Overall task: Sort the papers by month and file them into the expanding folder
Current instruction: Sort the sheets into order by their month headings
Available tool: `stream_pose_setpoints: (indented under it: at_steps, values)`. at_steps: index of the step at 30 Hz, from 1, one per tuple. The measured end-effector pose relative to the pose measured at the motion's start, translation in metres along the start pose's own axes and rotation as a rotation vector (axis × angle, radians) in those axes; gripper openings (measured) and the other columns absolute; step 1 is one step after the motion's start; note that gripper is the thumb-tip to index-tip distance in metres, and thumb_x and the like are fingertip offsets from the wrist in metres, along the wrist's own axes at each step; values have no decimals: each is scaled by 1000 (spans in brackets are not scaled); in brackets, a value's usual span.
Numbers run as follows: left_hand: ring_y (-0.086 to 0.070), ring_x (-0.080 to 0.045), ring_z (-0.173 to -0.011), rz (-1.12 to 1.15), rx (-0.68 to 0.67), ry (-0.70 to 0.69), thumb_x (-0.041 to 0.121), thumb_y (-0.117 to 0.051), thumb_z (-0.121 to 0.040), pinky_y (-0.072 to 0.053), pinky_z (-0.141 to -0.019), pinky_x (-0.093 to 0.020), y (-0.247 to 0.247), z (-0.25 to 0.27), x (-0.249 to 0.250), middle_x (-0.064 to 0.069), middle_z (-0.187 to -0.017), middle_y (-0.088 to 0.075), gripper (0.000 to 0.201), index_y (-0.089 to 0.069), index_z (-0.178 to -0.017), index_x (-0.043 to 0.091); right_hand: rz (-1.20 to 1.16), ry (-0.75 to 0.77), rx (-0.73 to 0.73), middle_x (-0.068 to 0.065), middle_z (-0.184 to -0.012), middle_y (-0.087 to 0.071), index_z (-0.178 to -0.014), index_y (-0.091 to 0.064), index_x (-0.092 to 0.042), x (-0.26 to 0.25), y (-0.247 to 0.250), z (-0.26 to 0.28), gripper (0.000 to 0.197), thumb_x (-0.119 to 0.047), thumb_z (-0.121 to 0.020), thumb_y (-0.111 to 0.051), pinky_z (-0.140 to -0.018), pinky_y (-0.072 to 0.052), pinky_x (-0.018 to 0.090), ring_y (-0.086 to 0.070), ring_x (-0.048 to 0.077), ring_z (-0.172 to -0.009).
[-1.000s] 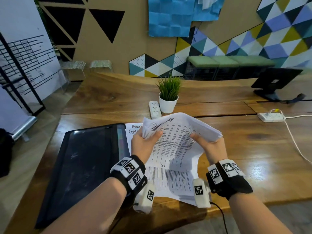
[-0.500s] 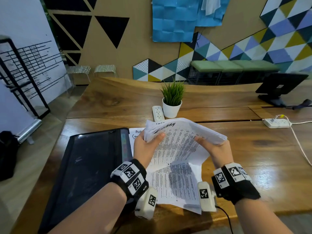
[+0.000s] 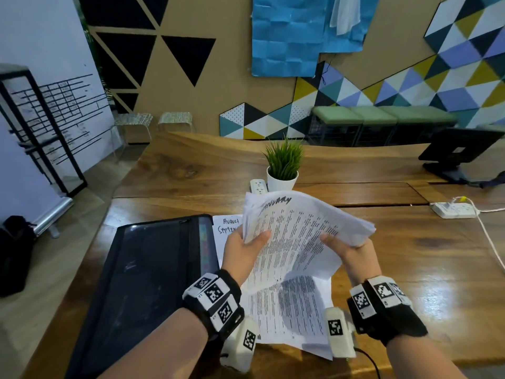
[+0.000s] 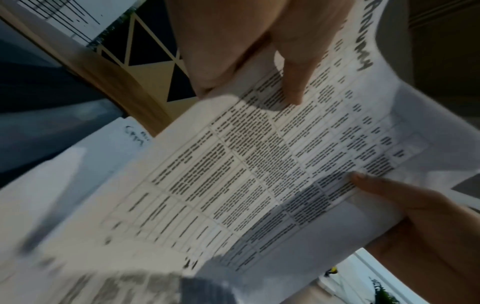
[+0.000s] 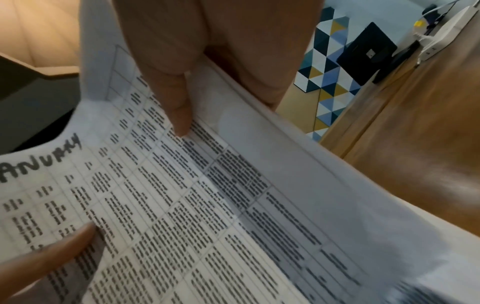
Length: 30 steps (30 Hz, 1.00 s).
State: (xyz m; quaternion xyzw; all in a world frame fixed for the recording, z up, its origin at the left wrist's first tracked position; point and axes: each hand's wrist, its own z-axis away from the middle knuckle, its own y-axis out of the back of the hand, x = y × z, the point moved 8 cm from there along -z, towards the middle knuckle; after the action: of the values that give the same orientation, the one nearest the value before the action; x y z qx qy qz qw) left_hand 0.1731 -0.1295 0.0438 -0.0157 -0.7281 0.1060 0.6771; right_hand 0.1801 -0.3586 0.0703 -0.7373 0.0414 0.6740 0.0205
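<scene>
I hold a stack of printed papers [image 3: 297, 236] above the wooden table, its top sheet hand-marked "JANUARY". My left hand [image 3: 246, 247] grips the stack's left edge, thumb on top [image 4: 293, 82]. My right hand [image 3: 347, 247] grips the right edge, thumb on the sheet [image 5: 176, 107]. The stack [image 4: 259, 164] [image 5: 194, 205] bends between the hands. More printed sheets [image 3: 292, 310] lie flat on the table beneath. A black expanding folder [image 3: 142, 274] lies to the left, coloured tabs showing at its right edge. A handwritten sheet [image 3: 226, 228] with "August" peeks out beside it.
A small potted plant [image 3: 282, 170] and a white power strip [image 3: 258, 186] stand behind the papers. Another power strip [image 3: 453, 210] with a cable lies at the right. A black monitor stand [image 3: 456, 154] sits at the far right.
The head view has shifted slightly and the stack has tilted up a little, so the "JANUARY" heading shows more plainly. Both hands keep their grip.
</scene>
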Motion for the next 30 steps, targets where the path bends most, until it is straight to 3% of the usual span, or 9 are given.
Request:
stream_pose_setpoints:
  at_steps: [4,8,12,15,19,23,26,28,30]
  values:
    - [-68,3,-87,7,-14,-34,4,-65,-86,-52,-74,-13,-7,3,4,19,-85,-72,23,-65,-101,21,-21,31,25,4,-84,-71,-86,-64,-16,-7,7,-5,19,-1,-75,-68,-68,-52,32,-66,17,-78]
    - [-65,0,-87,-79,-34,52,1,-65,-85,-48,-71,-8,-5,14,-24,11,-88,-68,17,-63,-90,17,72,-126,27,3,-79,-72,-80,-66,-12,24,9,-5,9,-5,-76,-69,-77,-52,43,-65,28,-84]
    - [-65,-12,-77,-284,-147,101,20,-67,-88,-51,-70,-17,-16,13,-26,5,-81,-68,5,-65,-92,19,203,-20,68,-3,-71,-71,-77,-64,-13,-2,26,-17,9,-5,-78,-69,-70,-49,32,-63,19,-69]
    - [-65,-17,-104,-310,-207,195,20,-65,-89,-51,-95,-34,-15,13,-42,-4,-116,-68,33,-62,-122,13,454,-138,-80,2,-97,-63,-105,-59,-10,6,21,-27,28,-8,-79,-68,-72,-49,27,-60,20,-90]
    - [-61,-15,-104,-303,-140,408,12,-66,-88,-50,-84,-16,9,21,-84,-7,-123,-64,37,-58,-124,6,688,-314,-196,6,-116,-60,-121,-47,-13,54,6,-30,53,-14,-75,-73,-92,-47,42,-57,25,-106]
    - [-60,-19,-108,-433,-136,513,14,-66,-88,-46,-91,-25,22,21,-107,-4,-122,-63,40,-57,-126,5,961,-56,-227,5,-142,-37,-141,-24,-16,38,-31,-40,82,-14,-75,-72,-107,-29,34,-36,22,-130]
    - [-63,-23,-104,-640,-189,499,19,-65,-89,-52,-87,-29,24,17,-117,-11,-116,-67,32,-63,-117,5,998,170,-461,-5,-147,-29,-144,-20,-22,26,-85,-40,87,-13,-75,-71,-112,-15,31,-23,15,-137]
    - [-65,-25,-96,-731,-237,488,20,-64,-89,-53,-83,-33,24,16,-123,-14,-110,-68,28,-66,-112,4,1103,161,-656,-6,-147,-32,-144,-18,-27,42,-111,-37,84,-17,-78,-67,-116,-9,42,-20,15,-139]
    - [-64,-24,-91,-821,-311,485,22,-63,-89,-52,-77,-29,21,18,-128,-12,-105,-68,29,-66,-112,4,1202,111,-770,-2,-136,-49,-140,-30,-27,63,-119,-37,65,-19,-83,-61,-115,-10,47,-34,16,-132]
